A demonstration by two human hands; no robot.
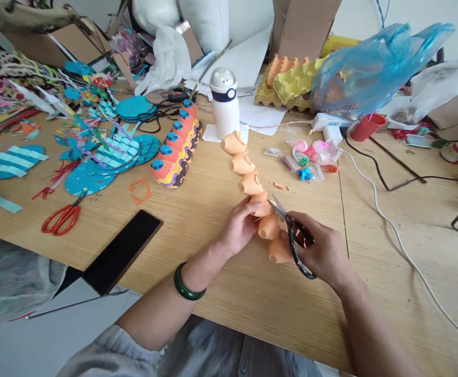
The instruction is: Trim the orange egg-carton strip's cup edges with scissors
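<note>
An orange strip of egg carton (251,183), made of several cups in a row, slants across the wooden table in front of me. My left hand (241,226) grips it near the middle, thumb on top of a cup; the other fingers are partly hidden beneath. In my right hand (325,250) is a pair of black-handled scissors (293,230). Their blades are parted and reach the strip's right edge, just beside my left thumb. Beyond the strip, a painted row of cups (178,144) in orange, yellow, purple and black, with blue tops, lies to the left.
Red-handled scissors (61,219) and a black phone (122,251) lie at left, the phone overhanging the front edge. A white bottle (225,104) stands behind the strip. Small bags of coloured clay (311,154) and a white cable (386,214) are on the right, egg trays (291,84) at the back.
</note>
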